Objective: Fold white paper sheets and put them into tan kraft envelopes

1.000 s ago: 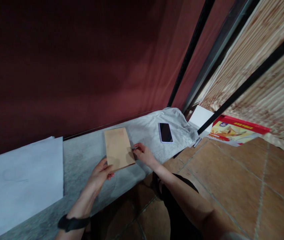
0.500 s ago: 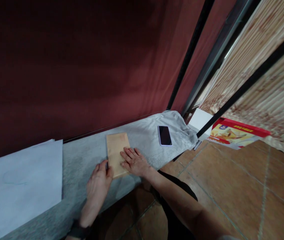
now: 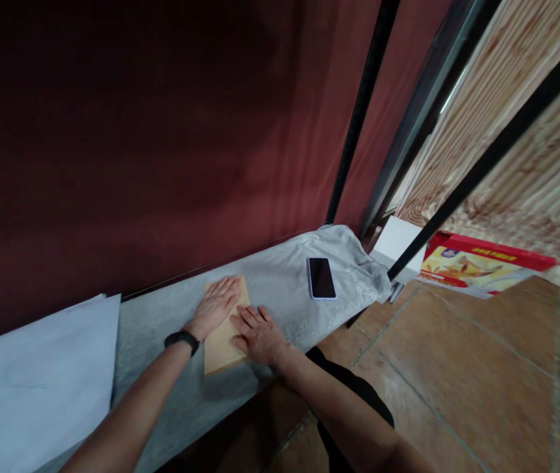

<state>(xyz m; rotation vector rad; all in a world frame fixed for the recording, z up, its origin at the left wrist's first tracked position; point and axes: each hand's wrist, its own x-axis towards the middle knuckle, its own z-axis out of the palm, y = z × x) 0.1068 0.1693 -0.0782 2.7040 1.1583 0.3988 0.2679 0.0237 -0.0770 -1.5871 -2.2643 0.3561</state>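
Note:
A flat tan, envelope-like rectangle [image 3: 221, 348] lies on the grey cloth covering a narrow bench [image 3: 280, 276]. My left hand [image 3: 215, 307], with a black band at the wrist, rests flat across its upper part, fingers stretched out. On its right side lies my right hand [image 3: 259, 334], palm down with fingers spread. Neither hand grips anything. Parts of the tan piece are hidden under both hands. To the right, a dark-screened phone [image 3: 322, 278] sits face up on the cloth.
Large white sheets [image 3: 38, 381] cover the bench's left end. A dark red panel [image 3: 162, 164] rises behind it. Black poles [image 3: 359, 125] stand at the right, near a white box [image 3: 398, 246] and a red and yellow carton [image 3: 477, 266] on the tiled floor.
My left hand has moved from the left edge of the tan piece up onto its top surface and now lies flat. My right hand stays on the right side. The view has shifted slightly.

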